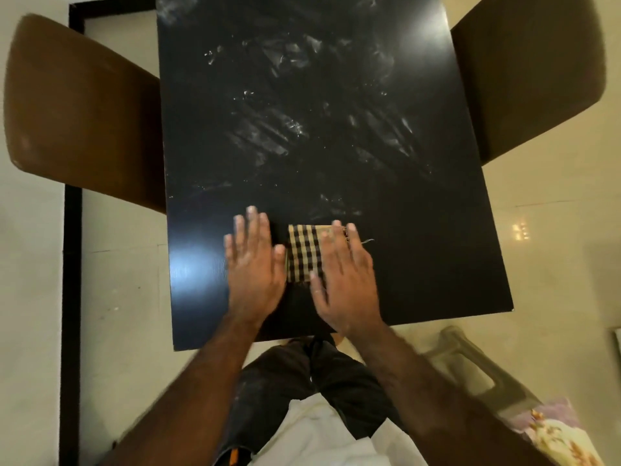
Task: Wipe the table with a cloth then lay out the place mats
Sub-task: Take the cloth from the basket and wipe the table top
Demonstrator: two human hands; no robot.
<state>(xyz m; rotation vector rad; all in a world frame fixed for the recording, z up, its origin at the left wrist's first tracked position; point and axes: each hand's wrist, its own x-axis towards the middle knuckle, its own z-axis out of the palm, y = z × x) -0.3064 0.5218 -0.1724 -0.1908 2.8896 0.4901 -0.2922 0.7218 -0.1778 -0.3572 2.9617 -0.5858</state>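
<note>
A folded checked cloth (304, 252), tan and black, lies on the black table (437, 257) near its front edge. My right hand (346, 284) lies flat on the cloth's right half with straight fingers. My left hand (253, 264) is flat on the bare tabletop just left of the cloth, its thumb at the cloth's left edge. White dusty smears (302, 122) cover the middle and far part of the table.
A brown chair (77, 112) stands at the table's left side and another brown chair (527, 68) at its right. A grey plastic stool (470, 364) carrying floral fabric (557, 432) sits on the floor at the lower right.
</note>
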